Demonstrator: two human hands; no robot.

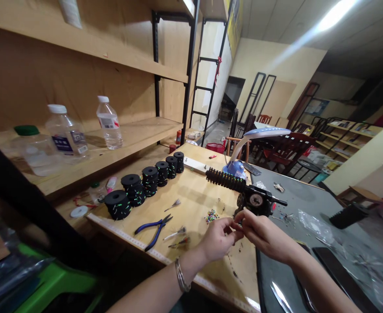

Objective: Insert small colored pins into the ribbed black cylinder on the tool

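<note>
My left hand (pixel 220 238) and my right hand (pixel 263 232) meet over the wooden table, fingertips pinched close together. Whatever lies between the fingers is too small to make out. Just behind them stands a black hand-cranked device (pixel 255 200) with a ridged black foam roll (pixel 226 179) on its shaft. A little heap of coloured beads (pixel 212 216) lies beyond my left hand. Left of that hand rest blue-handled pliers (pixel 155 229) and small feathery pieces (pixel 181 241). Near my wrists a thin beaded line (pixel 233 270) trails across the wood.
Black foam spools (pixel 118 205) run in a row along the table's left side. A blue desk lamp (pixel 235 168) stands at the back. On the right are a grey mat (pixel 296 195), a plastic bag (pixel 315 221) and scissors-like blades (pixel 280 298). Bottles (pixel 109 124) occupy the left shelf.
</note>
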